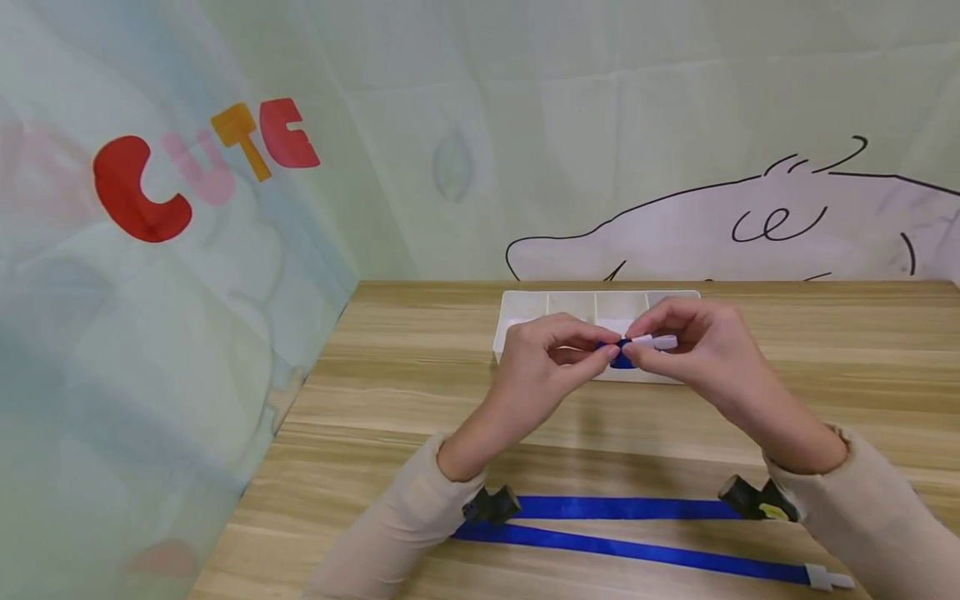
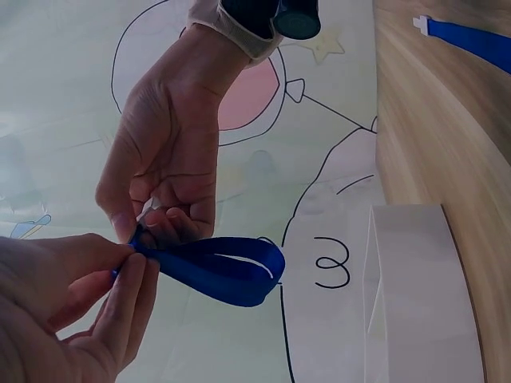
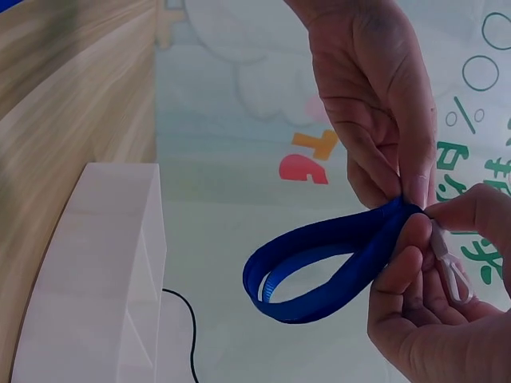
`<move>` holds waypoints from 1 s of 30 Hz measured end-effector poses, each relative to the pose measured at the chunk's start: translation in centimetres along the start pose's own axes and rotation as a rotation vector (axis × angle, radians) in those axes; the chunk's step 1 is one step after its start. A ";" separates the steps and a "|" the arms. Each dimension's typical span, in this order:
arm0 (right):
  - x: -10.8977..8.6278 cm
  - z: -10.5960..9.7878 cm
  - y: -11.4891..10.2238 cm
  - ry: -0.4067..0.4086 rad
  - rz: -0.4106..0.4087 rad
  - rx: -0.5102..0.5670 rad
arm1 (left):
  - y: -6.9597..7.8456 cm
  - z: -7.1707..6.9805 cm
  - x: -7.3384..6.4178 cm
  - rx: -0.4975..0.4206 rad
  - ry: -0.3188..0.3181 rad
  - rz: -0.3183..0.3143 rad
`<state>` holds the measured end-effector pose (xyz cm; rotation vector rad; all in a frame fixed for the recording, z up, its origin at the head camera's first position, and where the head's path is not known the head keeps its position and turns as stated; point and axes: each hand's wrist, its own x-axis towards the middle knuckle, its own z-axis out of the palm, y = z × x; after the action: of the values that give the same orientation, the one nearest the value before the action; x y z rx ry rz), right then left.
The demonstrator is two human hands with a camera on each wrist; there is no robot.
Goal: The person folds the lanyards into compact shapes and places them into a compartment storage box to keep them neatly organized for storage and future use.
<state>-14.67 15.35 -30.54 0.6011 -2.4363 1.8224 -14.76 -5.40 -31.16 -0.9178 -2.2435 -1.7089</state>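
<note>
My two hands meet above a wood-grained counter [image 1: 405, 358]. My left hand [image 1: 536, 367] pinches a blue strap [image 3: 319, 231] between thumb and fingers; my right hand [image 1: 708, 350] pinches it just beside, at the white clip [image 1: 665, 342]. The strap is held clear of the counter, its loop hanging below my fingers, near a white compartmented tray [image 1: 525, 308]. Nearer to me lie two lengths of blue ribbon [image 1: 637, 508], the lower ending in a white fitting [image 1: 817, 577]; whether they join behind my left sleeve [image 1: 408, 508], I cannot tell.
</note>
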 end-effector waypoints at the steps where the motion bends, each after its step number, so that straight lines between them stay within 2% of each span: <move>1: 0.0 0.0 0.0 0.001 0.003 0.007 | 0.0 0.0 0.0 -0.006 0.002 -0.001; 5: 0.0 0.0 0.0 0.004 0.006 0.029 | 0.0 0.1 0.0 -0.022 0.004 -0.006; 9: 0.1 0.0 0.0 0.001 -0.005 0.050 | 0.1 0.1 0.0 -0.039 0.001 -0.039; 14: 0.1 -0.1 0.0 -0.005 -0.032 0.076 | 0.1 0.2 0.0 -0.121 -0.005 -0.087; 19: 0.1 -0.2 0.0 -0.008 -0.055 0.061 | 0.0 0.1 0.2 -0.199 -0.021 -0.100; 30: 0.1 -0.1 0.3 0.020 -0.081 0.131 | -0.4 -0.1 0.1 -0.195 0.024 -0.147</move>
<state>-14.90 15.45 -30.78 0.6759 -2.2581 1.9566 -15.06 -5.50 -31.43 -0.7812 -2.2079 -2.0209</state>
